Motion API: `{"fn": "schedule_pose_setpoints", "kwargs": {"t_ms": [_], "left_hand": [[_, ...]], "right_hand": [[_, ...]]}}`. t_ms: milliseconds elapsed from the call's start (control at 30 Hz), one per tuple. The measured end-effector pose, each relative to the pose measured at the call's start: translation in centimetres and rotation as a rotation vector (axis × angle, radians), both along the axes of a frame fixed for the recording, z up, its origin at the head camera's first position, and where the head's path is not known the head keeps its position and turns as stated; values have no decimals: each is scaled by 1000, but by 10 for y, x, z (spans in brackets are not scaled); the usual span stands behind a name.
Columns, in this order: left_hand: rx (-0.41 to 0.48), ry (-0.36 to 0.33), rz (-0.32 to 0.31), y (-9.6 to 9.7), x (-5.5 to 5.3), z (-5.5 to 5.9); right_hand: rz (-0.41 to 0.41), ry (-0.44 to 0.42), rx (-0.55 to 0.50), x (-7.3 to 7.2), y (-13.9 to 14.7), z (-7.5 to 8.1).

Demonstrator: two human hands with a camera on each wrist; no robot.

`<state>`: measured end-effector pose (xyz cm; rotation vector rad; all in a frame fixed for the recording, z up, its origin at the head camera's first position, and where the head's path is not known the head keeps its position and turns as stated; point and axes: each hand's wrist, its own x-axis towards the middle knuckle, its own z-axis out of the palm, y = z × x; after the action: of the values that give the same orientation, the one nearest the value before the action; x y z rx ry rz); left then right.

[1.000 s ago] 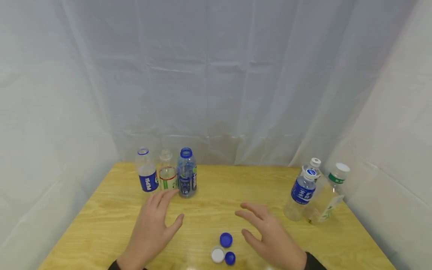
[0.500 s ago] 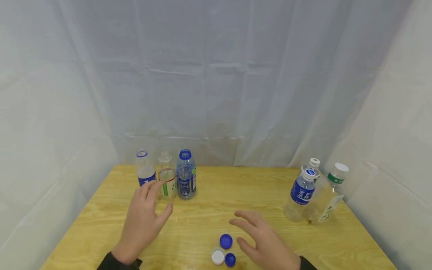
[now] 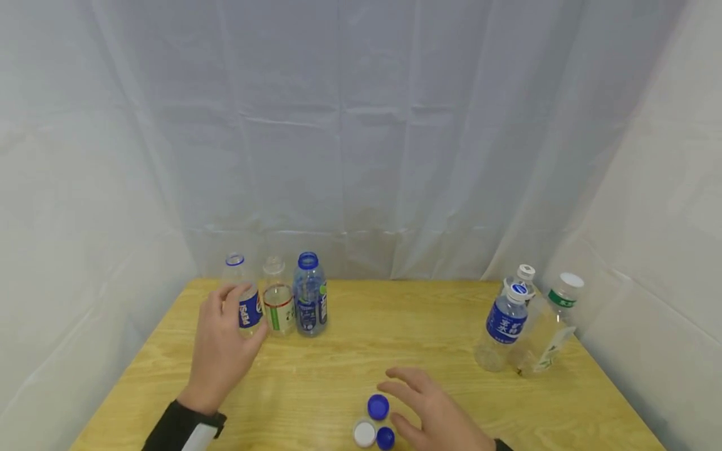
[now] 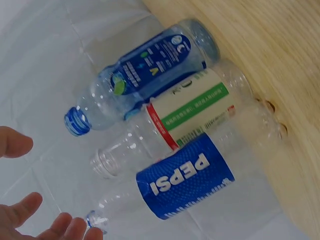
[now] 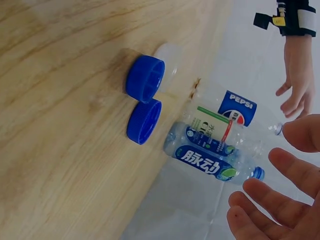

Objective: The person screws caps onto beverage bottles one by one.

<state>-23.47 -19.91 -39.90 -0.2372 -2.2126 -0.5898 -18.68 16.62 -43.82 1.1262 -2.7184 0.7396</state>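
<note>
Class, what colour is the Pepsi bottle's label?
The label is mainly blue with white lettering, clearest in the left wrist view.

Pepsi bottle (image 3: pixel 251 311) was clear w/ blue rim & blue label, white lettering, red/white logo. Cream-label bottle (image 3: pixel 279 308) was clear, label w/ red band & green stripe. Blue-tinted bottle (image 3: pixel 310 297) was transp. blue, label dk. blue w/ white chars. & lt. green patches. Large cap (image 3: pixel 378 407) & small cap (image 3: pixel 386 438) were blue, third cap (image 3: pixel 364 433) white. Water bottle (image 3: pixel 504 324) had blue label w/ white chars., blue/white cap. Wide bottle (image 3: pixel 543 338) showed green neck band, white lid, leaf-print label. Desk (image 3: pixel 400 319) was yellowish-tan w/ wood grain; sheeting (image 3: pixel 338 156) pale grey; left cuff (image 3: pixel 177 423) blk.
</note>
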Motion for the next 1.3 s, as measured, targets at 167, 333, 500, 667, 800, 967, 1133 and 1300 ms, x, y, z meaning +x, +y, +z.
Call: {"fn": "schedule_pose_setpoints", "kwargs": {"t_ms": [167,333,500,667,800,967,1133,1300], "left_hand": [[87,9,53,-12,-11,0],[155,-58,104,-20,-20,-2],[217,-168,131,-25,-32,-7],[282,-249,125,-30,-44,-12],[318,-308,129,-32,-53,-14],[354,-364,130,-31,-59,-14],[355,-398,136,-31,-64,-15],[320,-400,132,-32,-68,-17]], "right_hand": [[45,118,15,-1,-1,-8],[75,83,36,-2,-2,-15],[87,40,48,-1,-2,-21],[95,33,84,-1,-4,-29],[100,4,83,-1,-4,-34],[76,-69,113,-3,-6,-39],[77,-184,129,-5,-5,-41],[127,-105,130,-9,-3,-44]]}}
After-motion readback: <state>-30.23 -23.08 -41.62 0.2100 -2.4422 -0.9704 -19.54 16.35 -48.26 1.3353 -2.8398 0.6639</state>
